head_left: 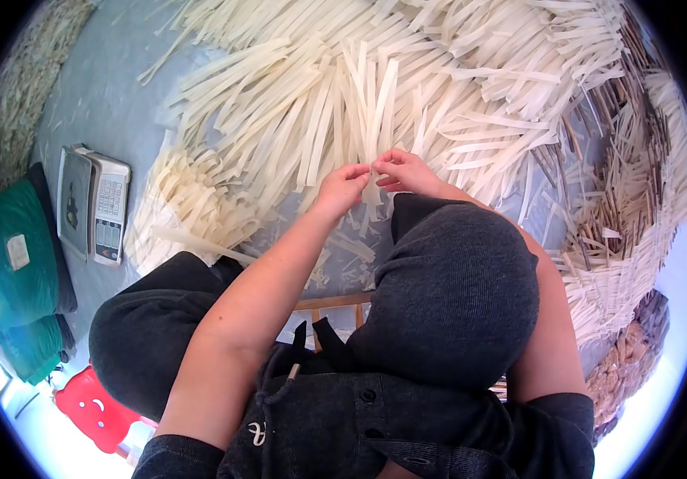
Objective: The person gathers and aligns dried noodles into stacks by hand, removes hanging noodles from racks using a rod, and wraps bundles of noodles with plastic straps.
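Note:
My left hand (343, 189) and my right hand (405, 172) meet in front of my knees, fingertips almost touching. Both are closed in a pinch on a pale, flat, ribbon-like strip (371, 203), whose lower end hangs down between them. Just beyond my fingers spreads a wide heap of similar cream strips (311, 104), lying loosely across the grey floor. The exact grip at the fingertips is too small to make out.
A digital scale (110, 209) stands on the floor at the left, beside a green bag (18, 271). Bundles with brown stems (623, 184) lie along the right. A red plastic stool (98, 411) is at the lower left. Short scraps (353, 243) lie near my knees.

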Available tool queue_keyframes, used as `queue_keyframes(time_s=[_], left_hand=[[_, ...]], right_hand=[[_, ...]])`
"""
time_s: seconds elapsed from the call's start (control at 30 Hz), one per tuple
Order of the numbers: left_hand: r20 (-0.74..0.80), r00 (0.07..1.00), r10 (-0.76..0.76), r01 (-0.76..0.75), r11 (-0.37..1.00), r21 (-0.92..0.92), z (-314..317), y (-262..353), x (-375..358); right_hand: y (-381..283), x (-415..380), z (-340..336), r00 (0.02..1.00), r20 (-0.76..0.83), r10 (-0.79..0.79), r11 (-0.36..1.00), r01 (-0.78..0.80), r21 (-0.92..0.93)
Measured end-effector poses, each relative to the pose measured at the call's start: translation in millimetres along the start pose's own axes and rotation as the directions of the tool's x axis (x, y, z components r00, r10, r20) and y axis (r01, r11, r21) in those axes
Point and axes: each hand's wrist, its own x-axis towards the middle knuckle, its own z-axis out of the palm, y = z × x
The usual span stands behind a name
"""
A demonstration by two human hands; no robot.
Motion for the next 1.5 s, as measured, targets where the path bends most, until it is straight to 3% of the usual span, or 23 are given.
queue_keyframes(time_s=[0.1, 0.2, 0.23, 0.27, 0.33, 0.4, 0.47, 0.53, 0.6, 0.63, 0.67, 0.7, 0.87, 0.97, 1.03, 1.07, 1.1, 1.13, 1.2, 1.27, 1.37, 1.43, 1.5], left_hand=[[-0.042, 0.988, 0.150, -0.144, 0.982, 0.123, 2.4, -3.9, -0.6], [0.008, 0.974, 0.227, -0.222, 0.943, 0.249, 4.4, -2.5, -3.6], [0.010, 0.974, 0.227, -0.222, 0.943, 0.248, 5.8, -1.2, -2.6], [0.006, 0.988, 0.154, -0.151, 0.962, 0.226, 6.7, 1.0, -0.5], [0.002, 0.997, 0.079, -0.078, 0.976, 0.201, 10.1, 6.9, -0.6], [-0.125, 0.992, 0.009, -0.022, 0.995, -0.101, 15.9, 14.5, -5.2], [-0.065, 0.998, 0.025, -0.035, 0.987, -0.154, 17.7, 21.2, -11.9], [-0.007, 0.999, 0.049, -0.049, 0.977, -0.206, 19.3, 19.0, -8.7], [-0.016, 0.996, 0.091, -0.089, 0.993, 0.080, 21.5, 16.3, -1.5], [-0.020, 0.995, 0.094, -0.092, 0.992, 0.080, 23.2, 15.1, -2.2], [-0.041, 0.956, 0.291, -0.257, 0.896, 0.361, 25.2, 11.7, -4.7], [-0.005, 0.882, 0.472, -0.371, 0.699, 0.612, 27.6, 11.2, -10.4], [0.147, 0.818, 0.556, -0.455, 0.470, 0.756, 37.5, 10.8, -32.6], [0.205, 0.753, 0.626, -0.513, 0.361, 0.779, 40.1, 9.2, -34.0], [0.209, 0.712, 0.670, -0.534, 0.325, 0.780, 36.2, 11.8, -31.5], [0.159, 0.868, 0.470, -0.425, 0.539, 0.728, 28.2, 19.2, -28.4], [0.134, 0.963, 0.234, -0.263, 0.706, 0.657, 18.7, 26.9, -25.6], [0.139, 0.960, 0.242, -0.272, 0.704, 0.656, 5.3, 32.8, -25.2], [0.448, 0.892, -0.056, -0.197, 0.844, 0.498, -29.2, 40.5, -28.7], [0.461, 0.881, -0.103, -0.156, 0.858, 0.490, -54.3, 38.2, -34.1], [0.491, 0.863, -0.116, -0.105, 0.910, 0.400, -59.7, 50.9, -49.0], [0.503, 0.860, -0.083, -0.095, 0.944, 0.317, -58.6, 73.4, -64.2], [0.531, 0.841, -0.105, -0.055, 0.959, 0.276, -59.5, 97.1, -67.4]], right_hand=[[0.5, -1.2, -0.3, 1.000, -0.018, -0.015, 0.997, 0.014, -0.078], [0.6, -3.4, -5.5, 0.997, -0.074, -0.004, 1.000, 0.002, -0.022], [2.6, -2.7, -8.0, 0.999, -0.038, 0.022, 0.995, -0.018, 0.100], [4.8, -2.4, -10.6, 0.999, 0.002, 0.042, 0.975, -0.042, 0.220], [6.2, -8.7, -13.7, 0.999, 0.045, 0.005, 0.977, -0.015, 0.214], [1.8, -20.0, -13.0, 0.995, 0.092, -0.031, 0.979, 0.012, 0.206], [-2.9, -31.5, -12.1, 0.952, 0.301, -0.054, 0.991, 0.015, 0.131], [-3.6, -39.8, -10.2, 0.936, 0.352, -0.006, 0.981, -0.062, 0.183], [-3.3, -42.0, -9.4, 0.915, 0.404, 0.028, 0.963, -0.132, 0.234], [0.5, -40.9, -12.5, 0.895, 0.441, 0.068, 0.958, -0.182, 0.222], [4.5, -40.0, -15.2, 0.872, 0.478, 0.108, 0.951, -0.231, 0.208], [7.0, -40.0, -16.6, 0.856, 0.501, 0.128, 0.942, -0.264, 0.209], [22.3, -29.8, -22.7, 0.840, 0.497, 0.218, 0.933, -0.329, 0.146], [18.6, -31.3, -25.9, 0.840, 0.468, 0.274, 0.955, -0.295, -0.030], [2.5, -53.4, -24.4, 0.960, 0.181, 0.212, 0.971, -0.187, -0.147], [8.7, -57.8, -29.8, 0.961, 0.176, 0.212, 0.972, -0.188, -0.144], [19.5, -61.1, -45.1, 0.982, 0.077, 0.172, 0.975, -0.159, -0.152], [31.6, -64.5, -62.4, 0.991, -0.025, 0.128, 0.978, -0.130, -0.165], [65.6, -74.9, -95.3, 0.991, -0.078, 0.111, 0.855, -0.135, -0.501], [114.0, -81.3, -120.8, 0.987, -0.139, 0.085, 0.697, -0.159, -0.699], [124.6, -110.8, -119.0, 0.933, -0.357, 0.042, 0.536, -0.322, -0.780], [113.3, -123.2, -109.6, 0.877, -0.477, -0.057, 0.528, -0.379, -0.760], [97.7, -118.1, -107.7, 0.868, -0.481, -0.125, 0.602, -0.319, -0.732]])
